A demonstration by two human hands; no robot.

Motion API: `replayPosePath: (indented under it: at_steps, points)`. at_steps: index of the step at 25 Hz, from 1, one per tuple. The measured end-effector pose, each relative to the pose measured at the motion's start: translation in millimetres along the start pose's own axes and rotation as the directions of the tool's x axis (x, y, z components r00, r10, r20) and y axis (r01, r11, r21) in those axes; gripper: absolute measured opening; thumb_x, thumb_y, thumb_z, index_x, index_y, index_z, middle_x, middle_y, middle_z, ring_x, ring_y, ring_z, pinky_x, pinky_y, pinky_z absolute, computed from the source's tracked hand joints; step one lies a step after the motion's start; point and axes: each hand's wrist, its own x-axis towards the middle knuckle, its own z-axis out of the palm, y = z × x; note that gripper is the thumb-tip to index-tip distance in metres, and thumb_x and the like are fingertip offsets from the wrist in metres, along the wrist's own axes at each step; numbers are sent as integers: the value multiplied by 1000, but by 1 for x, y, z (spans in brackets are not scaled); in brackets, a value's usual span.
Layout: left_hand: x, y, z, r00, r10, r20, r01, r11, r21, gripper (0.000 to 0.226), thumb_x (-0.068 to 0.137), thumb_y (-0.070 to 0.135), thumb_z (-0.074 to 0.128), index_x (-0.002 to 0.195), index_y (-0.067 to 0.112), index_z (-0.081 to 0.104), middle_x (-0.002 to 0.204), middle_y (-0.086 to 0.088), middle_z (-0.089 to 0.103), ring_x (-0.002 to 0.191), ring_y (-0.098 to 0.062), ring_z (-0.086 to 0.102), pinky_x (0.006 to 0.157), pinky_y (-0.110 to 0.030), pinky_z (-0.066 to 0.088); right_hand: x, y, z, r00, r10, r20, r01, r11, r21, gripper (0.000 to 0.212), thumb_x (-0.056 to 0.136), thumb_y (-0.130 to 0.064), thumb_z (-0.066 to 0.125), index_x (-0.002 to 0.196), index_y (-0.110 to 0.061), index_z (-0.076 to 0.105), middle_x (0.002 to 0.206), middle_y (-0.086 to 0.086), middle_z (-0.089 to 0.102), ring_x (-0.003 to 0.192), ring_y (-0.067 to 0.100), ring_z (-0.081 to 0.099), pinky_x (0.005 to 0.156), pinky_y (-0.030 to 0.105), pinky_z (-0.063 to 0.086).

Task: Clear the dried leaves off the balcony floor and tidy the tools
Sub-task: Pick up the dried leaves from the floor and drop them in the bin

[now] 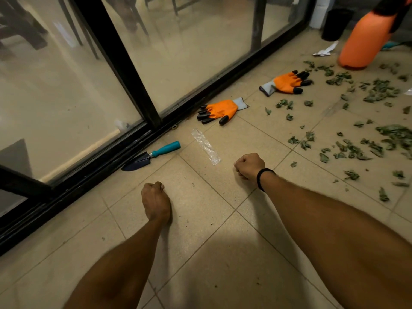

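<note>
Dried green leaves (365,141) lie scattered over the tiled balcony floor (200,230) on the right. A small trowel (151,155) with a teal handle lies by the sliding-door track. Two orange gloves with black fingertips lie on the tiles, one near the track (220,110) and one farther right (287,83). My left hand (156,202) is curled into a fist above the floor and holds nothing. My right hand (248,166), with a black band at the wrist, is also a fist holding nothing, just right of a clear plastic wrapper (206,146).
A black-framed glass sliding door (124,70) runs along the left. An orange sprayer bottle (367,39) stands at the top right, beside a black bin (336,24) and a scrap of white paper (324,51).
</note>
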Motion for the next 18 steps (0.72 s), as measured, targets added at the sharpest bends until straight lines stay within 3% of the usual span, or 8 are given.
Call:
replayPosePath:
  at_steps: [2,5,9,12,14,15,16,18]
  points:
    - [3,7,5,998,-62,27,62,998,22,14,94,3,59,104,1,68,103,-18,60,91,-28,56,75,-33,48,-3,5,3,999,-13,-41,12,1000,-24,12,92,-16,64,88,-9,74,92,8,73,87,22,69,75,29,57]
    - [-4,36,18,995,-55,85,67,987,-145,16,89,0,60,103,5,65,100,-16,63,94,-30,59,82,-43,53,-12,9,3,972,-54,-228,42,998,-55,16,95,-17,57,98,-9,71,104,9,69,95,23,63,72,24,46]
    - [-31,127,35,982,69,176,20,889,-457,13,95,5,54,102,10,64,98,-9,65,91,-25,59,84,-38,51,-14,35,-28,888,-109,-447,13,977,-211,33,98,-16,52,128,-4,54,128,19,47,116,35,48,97,41,44]
    - [-33,201,42,914,39,405,243,745,-621,11,95,8,56,93,10,66,93,-9,69,86,-25,64,85,-37,54,-1,61,-62,864,-93,-495,-53,960,-274,35,99,-13,46,134,-10,46,132,16,38,119,34,43,97,44,44]
    - [-32,241,51,775,19,632,504,586,-635,18,94,4,53,86,7,69,84,-10,69,74,-21,63,78,-35,55,9,78,-82,879,-130,-459,-48,933,-356,31,100,-12,45,130,-12,49,130,16,41,118,33,45,95,41,45]
    - [-32,258,56,707,37,706,572,556,-603,23,94,1,50,82,4,69,78,-11,68,68,-19,60,74,-34,52,13,85,-92,895,-160,-416,-28,911,-412,27,99,-11,46,126,-10,53,128,18,44,116,34,46,93,40,44]
    - [-32,273,63,684,71,726,564,581,-587,25,94,-1,48,79,2,68,76,-13,66,66,-18,59,71,-33,51,17,93,-97,910,-173,-377,-11,898,-439,24,99,-11,46,120,-8,56,125,19,48,114,35,48,91,39,42]
    - [-32,300,81,729,167,664,391,694,-604,17,92,2,52,80,0,65,79,-14,68,69,-20,63,72,-34,54,25,104,-102,906,-234,-353,25,863,-505,22,98,-6,43,114,-7,57,119,18,52,110,33,50,87,37,41]
